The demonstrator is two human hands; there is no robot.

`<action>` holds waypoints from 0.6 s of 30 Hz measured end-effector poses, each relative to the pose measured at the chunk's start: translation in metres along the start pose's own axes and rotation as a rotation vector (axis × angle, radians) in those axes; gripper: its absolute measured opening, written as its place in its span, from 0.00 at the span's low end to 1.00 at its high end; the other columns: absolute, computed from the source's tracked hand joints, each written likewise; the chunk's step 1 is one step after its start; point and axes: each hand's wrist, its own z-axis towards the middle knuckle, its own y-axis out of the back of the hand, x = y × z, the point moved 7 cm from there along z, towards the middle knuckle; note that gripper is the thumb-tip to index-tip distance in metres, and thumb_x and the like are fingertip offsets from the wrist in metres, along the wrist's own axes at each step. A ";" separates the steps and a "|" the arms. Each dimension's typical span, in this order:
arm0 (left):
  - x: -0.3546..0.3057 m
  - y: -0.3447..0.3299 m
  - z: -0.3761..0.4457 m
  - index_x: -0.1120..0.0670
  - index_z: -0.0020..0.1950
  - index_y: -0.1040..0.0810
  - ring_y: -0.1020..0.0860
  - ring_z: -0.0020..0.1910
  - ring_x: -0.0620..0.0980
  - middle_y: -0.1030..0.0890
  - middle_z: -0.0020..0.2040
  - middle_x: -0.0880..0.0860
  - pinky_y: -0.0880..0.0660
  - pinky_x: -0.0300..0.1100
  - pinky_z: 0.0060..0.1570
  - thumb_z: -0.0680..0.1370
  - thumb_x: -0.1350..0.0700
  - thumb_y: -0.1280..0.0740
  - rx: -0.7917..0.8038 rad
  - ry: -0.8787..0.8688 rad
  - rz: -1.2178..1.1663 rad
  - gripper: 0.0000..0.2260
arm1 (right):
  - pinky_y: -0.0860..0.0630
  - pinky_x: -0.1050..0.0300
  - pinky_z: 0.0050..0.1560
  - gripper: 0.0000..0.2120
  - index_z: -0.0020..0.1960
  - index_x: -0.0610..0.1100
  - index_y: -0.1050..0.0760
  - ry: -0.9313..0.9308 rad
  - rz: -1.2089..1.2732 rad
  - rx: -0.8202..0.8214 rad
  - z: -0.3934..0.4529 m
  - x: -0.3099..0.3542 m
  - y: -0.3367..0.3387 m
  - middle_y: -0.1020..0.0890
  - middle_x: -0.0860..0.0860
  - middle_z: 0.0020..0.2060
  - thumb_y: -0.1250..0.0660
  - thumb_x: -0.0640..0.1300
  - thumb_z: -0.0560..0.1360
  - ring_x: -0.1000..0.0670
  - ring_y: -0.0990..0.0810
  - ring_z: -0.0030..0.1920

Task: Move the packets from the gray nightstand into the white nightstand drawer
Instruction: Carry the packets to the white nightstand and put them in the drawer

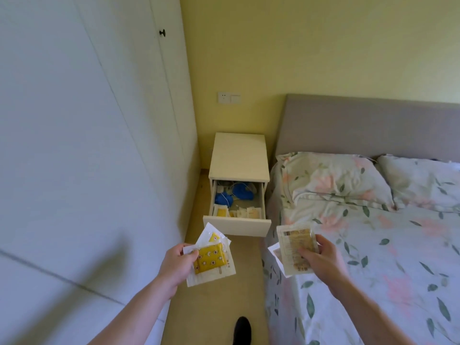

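The left hand [178,263] pinches a fan of clear plastic packets with yellow patterned inserts [211,260], and the right hand [317,257] grips pale printed packets [296,247]. The pulled-out drawer of the white nightstand [236,224] lies straight ahead and below, between both hands, roughly equally near each, with similar packets along its front.

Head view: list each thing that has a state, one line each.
White nightstand drawer: pulled open, packets and blue items inside.
Left hand: holds a yellow packet stack.
Right hand: holds pale packets.
Wardrobe door: closed.
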 end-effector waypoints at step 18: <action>-0.093 -0.038 0.244 0.51 0.58 0.22 0.18 0.51 0.49 0.17 0.54 0.51 0.24 0.40 0.42 0.84 0.54 0.35 -0.024 0.179 0.076 0.05 | 0.20 0.54 0.44 0.25 0.74 0.48 0.31 -0.093 -0.221 0.090 0.316 0.082 -0.085 0.19 0.47 0.63 0.30 0.43 0.79 0.45 0.18 0.57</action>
